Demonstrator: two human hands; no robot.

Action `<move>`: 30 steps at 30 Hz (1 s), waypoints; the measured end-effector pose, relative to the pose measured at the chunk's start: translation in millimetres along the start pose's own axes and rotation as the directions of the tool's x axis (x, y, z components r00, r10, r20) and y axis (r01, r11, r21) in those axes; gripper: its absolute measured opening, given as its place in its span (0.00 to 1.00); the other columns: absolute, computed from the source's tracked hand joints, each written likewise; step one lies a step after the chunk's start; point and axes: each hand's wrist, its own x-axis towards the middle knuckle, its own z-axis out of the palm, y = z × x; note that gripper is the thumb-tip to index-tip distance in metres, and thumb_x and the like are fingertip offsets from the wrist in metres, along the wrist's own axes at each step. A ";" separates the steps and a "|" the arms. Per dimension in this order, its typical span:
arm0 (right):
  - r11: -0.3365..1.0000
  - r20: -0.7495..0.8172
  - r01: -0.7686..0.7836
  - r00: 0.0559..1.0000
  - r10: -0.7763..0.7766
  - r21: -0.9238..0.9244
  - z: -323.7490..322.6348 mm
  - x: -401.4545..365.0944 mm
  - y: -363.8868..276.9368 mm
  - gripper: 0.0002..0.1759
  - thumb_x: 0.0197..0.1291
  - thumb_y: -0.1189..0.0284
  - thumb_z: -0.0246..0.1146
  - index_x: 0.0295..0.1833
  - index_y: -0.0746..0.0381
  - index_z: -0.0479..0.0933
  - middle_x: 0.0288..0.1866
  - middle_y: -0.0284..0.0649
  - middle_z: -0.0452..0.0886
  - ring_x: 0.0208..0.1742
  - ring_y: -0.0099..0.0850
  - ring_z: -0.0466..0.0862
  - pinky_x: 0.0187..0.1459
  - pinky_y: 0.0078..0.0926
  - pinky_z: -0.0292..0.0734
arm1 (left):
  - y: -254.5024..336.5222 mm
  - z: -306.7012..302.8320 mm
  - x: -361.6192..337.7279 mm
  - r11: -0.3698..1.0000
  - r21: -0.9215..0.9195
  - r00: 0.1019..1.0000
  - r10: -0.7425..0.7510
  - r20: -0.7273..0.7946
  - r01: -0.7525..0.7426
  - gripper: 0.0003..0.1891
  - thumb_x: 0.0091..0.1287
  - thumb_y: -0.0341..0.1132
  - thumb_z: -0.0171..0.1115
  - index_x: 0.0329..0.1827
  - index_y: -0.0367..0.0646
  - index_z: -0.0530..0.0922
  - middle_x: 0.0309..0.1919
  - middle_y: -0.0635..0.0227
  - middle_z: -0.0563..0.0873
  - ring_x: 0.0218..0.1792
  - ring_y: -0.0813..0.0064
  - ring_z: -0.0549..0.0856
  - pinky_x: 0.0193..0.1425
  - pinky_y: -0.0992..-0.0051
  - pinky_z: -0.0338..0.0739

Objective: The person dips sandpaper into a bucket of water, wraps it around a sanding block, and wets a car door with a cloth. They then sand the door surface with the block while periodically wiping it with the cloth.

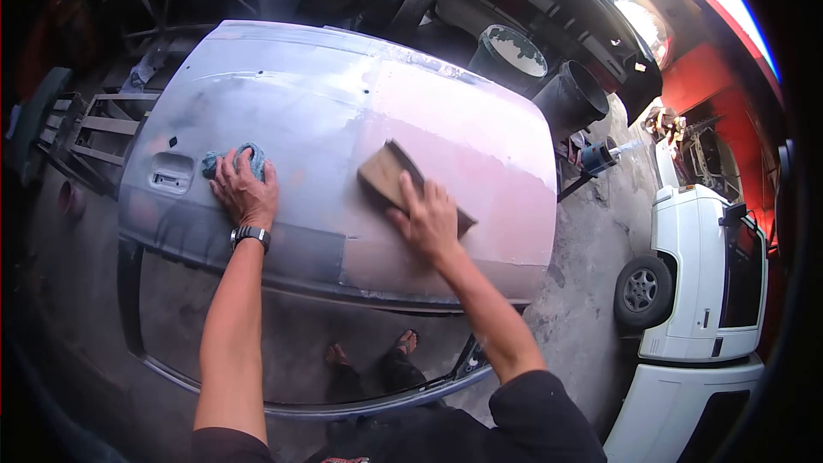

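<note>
A car door panel, grey on its left part and pinkish on its right, lies flat before me with its window frame toward my body. My left hand is closed round a bluish-green cloth and rests on the grey part, just right of the door handle recess. On the pinkish part, near the border with the grey, my right hand grips a long brown sanding block set diagonally on the surface. The block's underside is hidden.
Beyond the panel stand two buckets and a dark car bumper. A metal rack is at the left. White vehicles stand on the right. My feet show through the window frame.
</note>
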 end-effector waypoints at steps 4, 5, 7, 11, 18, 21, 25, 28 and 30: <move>0.996 0.039 0.085 0.996 -0.085 -0.008 -25.5 -55.3 -19.7 0.54 0.53 0.54 0.82 0.85 0.53 0.69 0.60 0.51 0.77 0.57 0.49 0.80 0.56 0.48 0.76 | 0.2 -1.8 0.6 1.000 0.021 1.000 0.002 -0.002 -0.002 0.25 0.72 0.50 0.68 0.69 0.52 0.82 0.76 0.61 0.76 0.82 0.50 0.68 0.84 0.38 0.59; 0.997 0.041 0.076 0.996 -0.076 0.000 -18.8 -37.8 -9.3 0.52 0.54 0.54 0.81 0.84 0.53 0.70 0.60 0.51 0.77 0.57 0.49 0.80 0.55 0.48 0.76 | -1.0 2.5 1.3 1.000 0.007 1.000 0.010 -0.011 -0.010 0.25 0.72 0.50 0.68 0.69 0.52 0.82 0.76 0.60 0.76 0.82 0.50 0.68 0.84 0.36 0.59; 0.999 0.112 0.022 0.993 -0.024 0.023 -7.9 32.6 22.4 0.47 0.61 0.51 0.77 0.83 0.54 0.70 0.60 0.53 0.78 0.56 0.50 0.81 0.55 0.49 0.77 | -5.1 4.0 0.0 1.000 -0.002 1.000 0.023 -0.018 -0.023 0.25 0.72 0.49 0.68 0.69 0.52 0.82 0.76 0.59 0.76 0.83 0.50 0.68 0.85 0.34 0.57; 0.993 0.159 -0.113 0.980 0.118 -0.045 45.9 183.9 102.8 0.39 0.72 0.40 0.65 0.78 0.53 0.73 0.65 0.52 0.80 0.66 0.50 0.82 0.59 0.49 0.78 | -1.1 1.9 2.6 1.000 0.008 1.000 -0.018 0.002 0.018 0.25 0.72 0.49 0.68 0.70 0.52 0.82 0.75 0.60 0.77 0.83 0.50 0.68 0.85 0.34 0.57; 0.999 0.052 0.011 0.999 -0.013 0.030 18.6 86.4 79.4 0.42 0.67 0.45 0.71 0.81 0.53 0.72 0.61 0.51 0.79 0.59 0.50 0.81 0.55 0.48 0.78 | -3.7 5.8 0.4 1.000 0.007 1.000 -0.004 0.000 0.004 0.25 0.72 0.49 0.69 0.69 0.52 0.81 0.75 0.61 0.77 0.83 0.50 0.67 0.84 0.34 0.58; 0.982 0.001 0.182 0.983 -0.182 0.045 -19.0 -23.4 53.4 0.51 0.55 0.52 0.80 0.84 0.50 0.69 0.62 0.51 0.75 0.57 0.47 0.80 0.57 0.47 0.77 | -2.7 3.9 2.6 1.000 0.011 1.000 -0.011 -0.003 0.011 0.25 0.72 0.50 0.68 0.69 0.53 0.81 0.75 0.63 0.77 0.83 0.51 0.68 0.84 0.36 0.58; 0.975 0.073 0.214 0.973 -0.217 0.056 -39.9 -91.5 50.0 0.61 0.43 0.55 0.84 0.86 0.47 0.68 0.67 0.53 0.73 0.64 0.50 0.80 0.64 0.48 0.76 | -4.1 6.1 1.9 0.999 0.036 1.000 -0.020 0.002 0.020 0.25 0.72 0.50 0.68 0.70 0.54 0.81 0.76 0.64 0.77 0.83 0.53 0.67 0.84 0.37 0.58; 0.976 0.073 0.210 0.974 -0.213 0.053 -30.8 -91.0 52.6 0.61 0.44 0.53 0.84 0.87 0.46 0.67 0.69 0.54 0.72 0.65 0.51 0.79 0.66 0.48 0.75 | -5.3 8.7 1.9 1.000 0.018 1.000 -0.025 -0.008 0.026 0.25 0.71 0.51 0.69 0.69 0.55 0.81 0.75 0.65 0.77 0.83 0.52 0.67 0.84 0.35 0.56; 0.980 0.083 0.193 0.977 -0.197 0.052 -34.9 -90.7 52.3 0.61 0.44 0.52 0.83 0.87 0.45 0.67 0.69 0.54 0.73 0.65 0.51 0.80 0.65 0.49 0.74 | -7.0 14.1 2.1 0.999 0.043 1.000 -0.023 -0.018 0.024 0.25 0.71 0.51 0.69 0.69 0.55 0.82 0.75 0.66 0.77 0.83 0.53 0.67 0.84 0.34 0.57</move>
